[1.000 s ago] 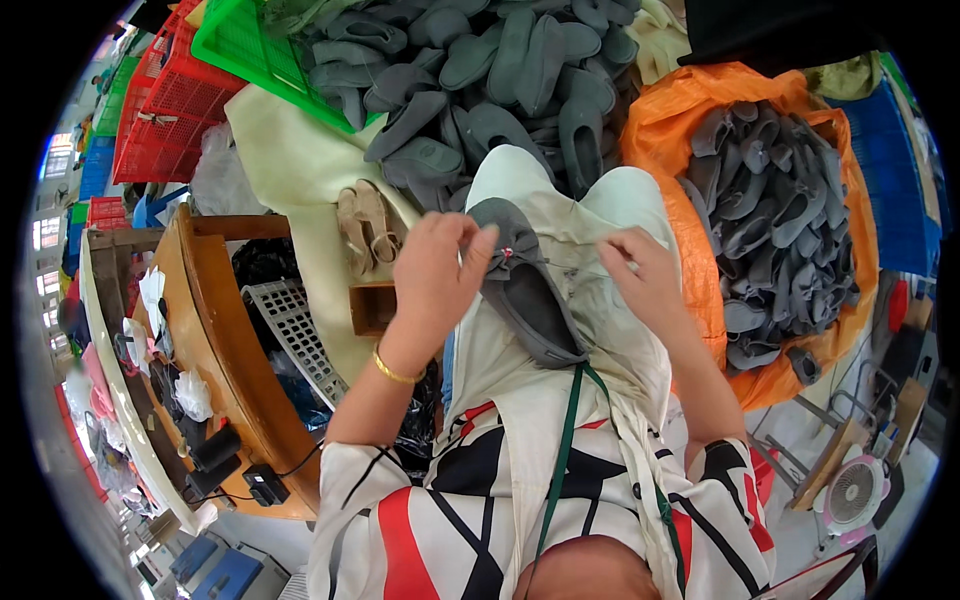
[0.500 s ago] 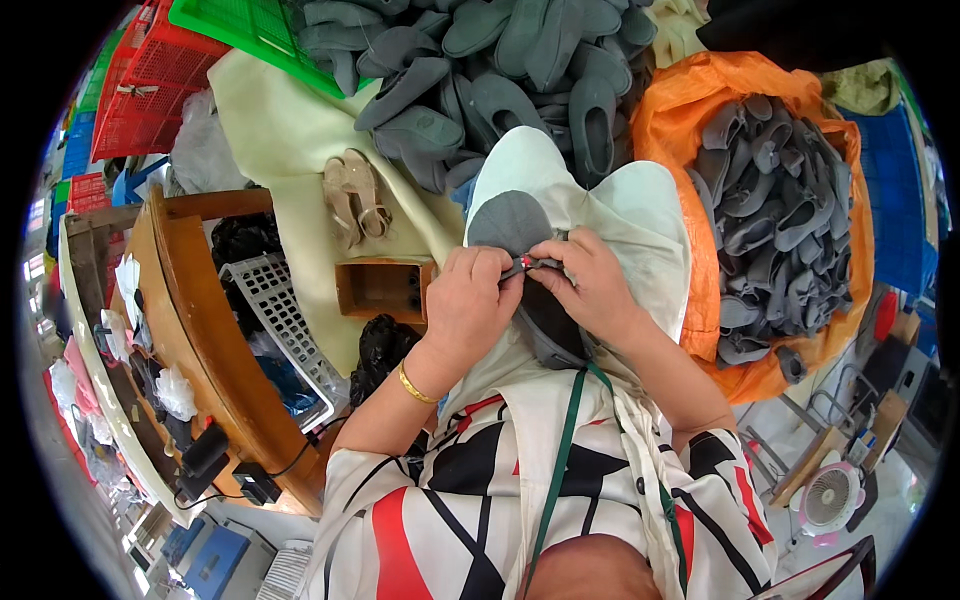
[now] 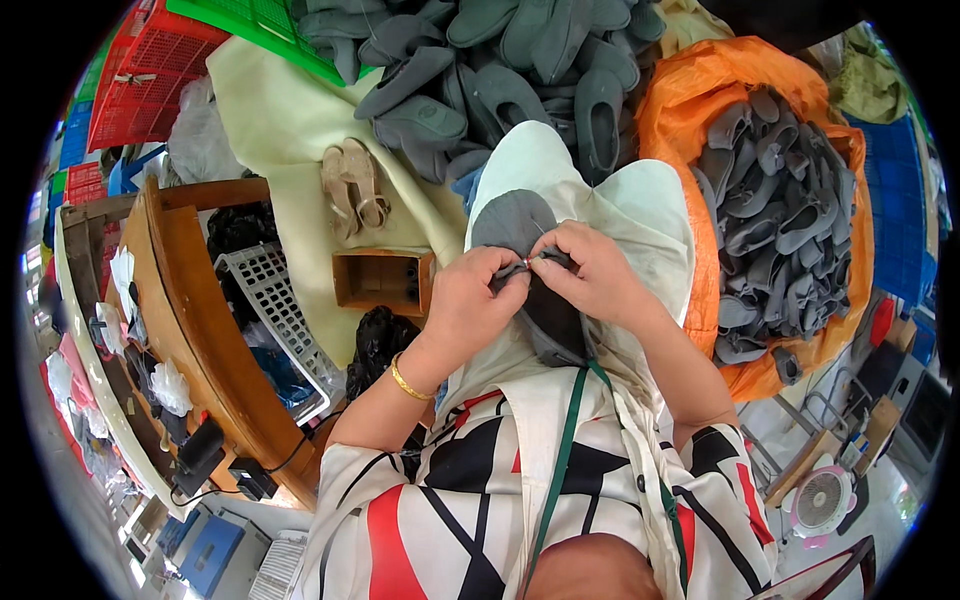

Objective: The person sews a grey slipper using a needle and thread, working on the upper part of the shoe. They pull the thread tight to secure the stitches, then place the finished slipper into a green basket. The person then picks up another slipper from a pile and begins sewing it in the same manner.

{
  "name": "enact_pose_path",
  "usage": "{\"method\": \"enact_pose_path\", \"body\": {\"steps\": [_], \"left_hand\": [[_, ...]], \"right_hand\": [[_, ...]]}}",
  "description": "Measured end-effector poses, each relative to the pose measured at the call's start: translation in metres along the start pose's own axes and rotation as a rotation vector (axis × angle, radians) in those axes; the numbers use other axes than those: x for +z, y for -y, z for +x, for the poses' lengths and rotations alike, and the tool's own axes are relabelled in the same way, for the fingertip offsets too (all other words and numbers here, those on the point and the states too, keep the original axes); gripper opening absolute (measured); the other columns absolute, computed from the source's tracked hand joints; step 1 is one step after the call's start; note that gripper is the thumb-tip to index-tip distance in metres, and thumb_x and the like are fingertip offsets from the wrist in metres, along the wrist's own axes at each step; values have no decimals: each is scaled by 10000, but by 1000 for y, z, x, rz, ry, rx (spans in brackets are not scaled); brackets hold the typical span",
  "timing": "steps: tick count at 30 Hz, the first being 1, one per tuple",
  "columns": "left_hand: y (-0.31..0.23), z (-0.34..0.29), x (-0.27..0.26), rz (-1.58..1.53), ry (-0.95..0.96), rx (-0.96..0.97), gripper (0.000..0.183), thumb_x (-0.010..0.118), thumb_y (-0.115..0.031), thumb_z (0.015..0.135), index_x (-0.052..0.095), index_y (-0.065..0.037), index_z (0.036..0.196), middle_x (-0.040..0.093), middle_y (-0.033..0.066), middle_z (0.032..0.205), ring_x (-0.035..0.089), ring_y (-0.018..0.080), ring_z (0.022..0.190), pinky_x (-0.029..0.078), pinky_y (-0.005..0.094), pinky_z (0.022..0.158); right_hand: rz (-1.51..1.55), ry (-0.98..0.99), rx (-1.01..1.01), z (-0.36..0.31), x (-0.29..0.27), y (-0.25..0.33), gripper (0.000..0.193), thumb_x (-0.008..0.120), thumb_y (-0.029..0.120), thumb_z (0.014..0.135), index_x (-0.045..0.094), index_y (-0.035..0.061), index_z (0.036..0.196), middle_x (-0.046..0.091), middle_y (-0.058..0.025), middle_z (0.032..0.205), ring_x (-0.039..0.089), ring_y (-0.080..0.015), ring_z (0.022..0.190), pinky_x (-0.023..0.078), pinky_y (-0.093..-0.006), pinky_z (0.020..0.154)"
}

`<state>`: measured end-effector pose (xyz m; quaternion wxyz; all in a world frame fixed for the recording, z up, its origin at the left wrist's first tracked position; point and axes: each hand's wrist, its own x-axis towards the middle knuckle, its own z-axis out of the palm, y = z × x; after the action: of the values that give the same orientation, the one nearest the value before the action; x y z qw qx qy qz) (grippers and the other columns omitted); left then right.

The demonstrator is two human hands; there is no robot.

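A grey fabric shoe (image 3: 513, 220) rests on my lap, toe pointing away from me. My left hand (image 3: 476, 297) pinches the edge of its opening from the left. From the right, my right hand (image 3: 592, 275) grips the same dark edge, with thumb and forefinger pressed together. The fingertips of both hands almost meet over the opening. A tiny reddish bit shows between them, too small to make out. White cloth (image 3: 640, 215) covers my knees under the shoe.
Grey shoes (image 3: 520, 95) are heaped ahead, beside a green crate (image 3: 255, 30). An orange sack (image 3: 700, 290) of grey shoe pieces stands at right. Left are tan sandals (image 3: 352, 187), a small wooden box (image 3: 382, 255), a white basket (image 3: 285, 315) and a wooden desk (image 3: 200, 330).
My fingertips have drawn closer together on the shoe's edge, and the red-and-white bit between them shows less. My right hand has tilted slightly. The shoe stays on my lap.
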<state>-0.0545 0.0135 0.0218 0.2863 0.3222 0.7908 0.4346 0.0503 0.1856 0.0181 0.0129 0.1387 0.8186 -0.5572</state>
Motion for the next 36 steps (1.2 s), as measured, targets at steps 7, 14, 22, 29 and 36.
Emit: {"method": "enact_pose_path", "body": {"steps": [7,14,22,29,36], "left_hand": [[6,6,-6,-351,167,-209,234,633,-239,968,649,-9,926,637,6,720,560,58,624,458,213,565],[-1,11,-9,-616,191,-493,301,616,-353,980,640,-68,885,617,-1,671,563,52,559,456,198,521],[-1,17,-7,-531,118,-456,330,641,-325,953,625,-58,760,540,-25,598,499,62,491,401,228,470],[15,19,2,-274,28,-262,383,662,-313,945,563,-48,687,490,-35,577,444,47,501,369,239,466],[21,18,-4,-350,118,-340,389,684,-311,937,548,-42,691,477,-53,597,434,38,556,364,236,497]], "right_hand": [[-225,-84,-103,-22,10,-7,228,730,254,822,654,41,857,606,-128,832,606,-325,790,487,-399,663],[-466,-403,-96,-24,-10,-4,175,702,151,856,613,32,764,569,-93,754,600,-242,731,470,-362,617],[1714,-547,256,11,7,22,340,456,285,1048,482,123,749,399,22,617,411,-153,608,429,-349,684],[1782,-466,310,-16,-3,-10,440,449,337,1040,388,165,640,294,39,556,235,-130,513,323,-300,610],[1790,-505,320,-52,1,-7,438,447,311,1044,392,153,639,315,37,564,267,-127,521,360,-325,639]]}}
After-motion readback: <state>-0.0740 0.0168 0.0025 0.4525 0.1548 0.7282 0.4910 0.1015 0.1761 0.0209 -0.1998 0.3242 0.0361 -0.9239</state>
